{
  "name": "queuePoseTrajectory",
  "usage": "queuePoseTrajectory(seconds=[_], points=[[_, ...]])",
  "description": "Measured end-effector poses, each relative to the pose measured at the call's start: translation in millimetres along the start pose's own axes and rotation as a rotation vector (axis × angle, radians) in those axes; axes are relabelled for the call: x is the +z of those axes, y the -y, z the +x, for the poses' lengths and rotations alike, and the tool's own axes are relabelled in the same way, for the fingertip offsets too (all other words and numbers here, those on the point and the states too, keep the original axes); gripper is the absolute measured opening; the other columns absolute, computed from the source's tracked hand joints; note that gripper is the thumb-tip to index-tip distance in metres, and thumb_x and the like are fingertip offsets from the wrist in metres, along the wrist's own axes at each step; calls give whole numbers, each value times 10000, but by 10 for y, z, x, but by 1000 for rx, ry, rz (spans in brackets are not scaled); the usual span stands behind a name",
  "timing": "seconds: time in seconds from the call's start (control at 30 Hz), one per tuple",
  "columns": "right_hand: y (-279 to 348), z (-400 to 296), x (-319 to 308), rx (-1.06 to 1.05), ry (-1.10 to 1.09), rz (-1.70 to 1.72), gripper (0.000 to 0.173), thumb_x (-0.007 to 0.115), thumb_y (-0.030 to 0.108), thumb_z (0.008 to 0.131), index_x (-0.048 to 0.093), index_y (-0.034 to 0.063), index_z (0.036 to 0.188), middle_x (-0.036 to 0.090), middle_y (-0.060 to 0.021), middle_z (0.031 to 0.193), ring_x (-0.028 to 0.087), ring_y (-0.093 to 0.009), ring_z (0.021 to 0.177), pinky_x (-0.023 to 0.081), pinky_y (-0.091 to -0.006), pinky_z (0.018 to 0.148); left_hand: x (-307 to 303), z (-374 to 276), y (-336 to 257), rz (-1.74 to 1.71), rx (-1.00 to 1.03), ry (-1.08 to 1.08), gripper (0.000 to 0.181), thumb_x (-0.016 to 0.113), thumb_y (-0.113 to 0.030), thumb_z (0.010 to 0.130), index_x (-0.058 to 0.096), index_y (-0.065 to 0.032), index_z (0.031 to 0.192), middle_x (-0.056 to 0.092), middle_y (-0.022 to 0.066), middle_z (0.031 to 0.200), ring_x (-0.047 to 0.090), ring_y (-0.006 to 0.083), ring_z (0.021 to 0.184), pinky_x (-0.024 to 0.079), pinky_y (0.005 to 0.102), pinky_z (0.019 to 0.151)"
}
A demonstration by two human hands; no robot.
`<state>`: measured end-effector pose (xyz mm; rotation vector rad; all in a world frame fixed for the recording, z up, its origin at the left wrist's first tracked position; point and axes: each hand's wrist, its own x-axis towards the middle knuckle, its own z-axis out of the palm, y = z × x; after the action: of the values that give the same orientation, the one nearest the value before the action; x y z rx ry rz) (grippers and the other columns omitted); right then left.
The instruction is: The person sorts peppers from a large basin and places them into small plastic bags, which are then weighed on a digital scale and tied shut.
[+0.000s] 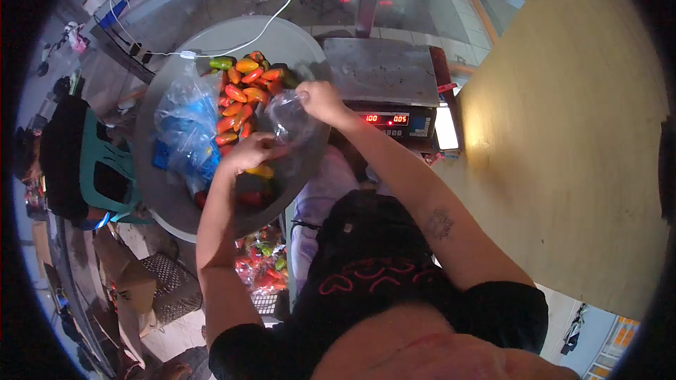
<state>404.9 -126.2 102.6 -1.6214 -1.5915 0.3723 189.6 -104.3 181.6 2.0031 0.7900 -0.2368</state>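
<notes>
My right hand [318,100] pinches the upper edge of a clear plastic bag [288,116]. Lower down, my left hand [253,152] is at the same bag's other side, its fingers partly hidden by the plastic and by shadow. Both hands are over a large round grey tub [311,53]. In the tub lies a heap of red, orange, yellow and green peppers [244,95], just left of the bag. A pile of clear and blue plastic bags [190,126] sits at the tub's left side.
A digital scale with a metal platform [380,71] and lit red display stands right of the tub. A white cable [269,21] crosses the tub's far rim. A teal plastic chair [105,174] is at left, bagged peppers [264,264] below, a wooden panel [560,142] at right.
</notes>
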Motion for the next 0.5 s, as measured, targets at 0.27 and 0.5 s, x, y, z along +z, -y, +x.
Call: queuePoseTrajectory(seconds=[0.27,0.5], points=[[-17,-117,59,153,-549,248,217,503,80,779,528,54,993,585,-167,904,569,-345,842,450,-399,718,316,209,1196,613,-314,264,460,586,-453,761,618,-45,970,603,149,1002,597,290,865,470,354,752],[-49,-128,71,-2,-481,38,184,439,55,809,518,32,974,572,-193,903,545,-381,853,438,-420,737,857,429,1547,613,-475,150,521,583,-537,717,625,-100,997,597,126,1040,580,282,947,459,368,797]])
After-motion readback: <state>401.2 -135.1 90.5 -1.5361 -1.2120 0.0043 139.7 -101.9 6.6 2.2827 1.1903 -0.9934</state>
